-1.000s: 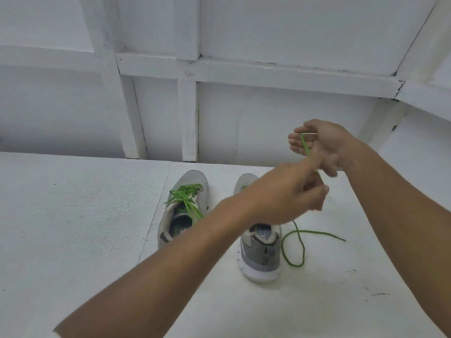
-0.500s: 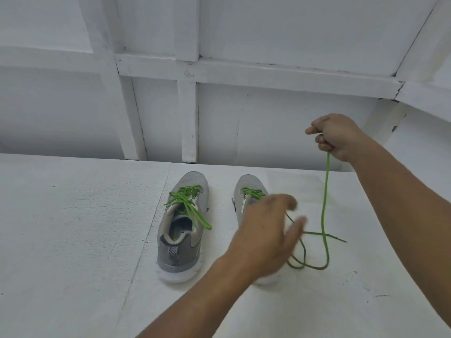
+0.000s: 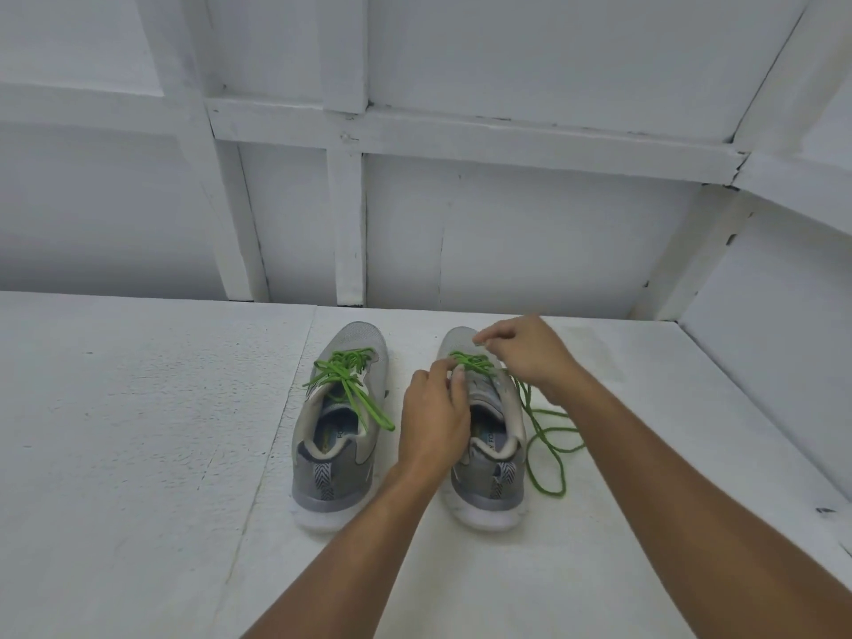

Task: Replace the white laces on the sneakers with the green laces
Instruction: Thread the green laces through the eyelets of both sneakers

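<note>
We log left sneaker [image 3: 336,472] and right sneaker [image 3: 488,477] side by side on white table [image 3: 138,454], heels toward us. Left sneaker's lace [image 3: 350,375] threaded, ends loose. Left hand [image 3: 433,417] pinches green lace [image 3: 475,362] at right sneaker eyelets. Right hand [image 3: 530,357] curled over lacing; we cannot tell its grip. Lace tail [image 3: 548,454] coils on table beside right sneaker.

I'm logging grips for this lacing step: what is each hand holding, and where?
The left hand pinches the green lace at the crossings on the right-side sneaker. The right hand pinches near the toe; whether on lace cannot be told.
</note>
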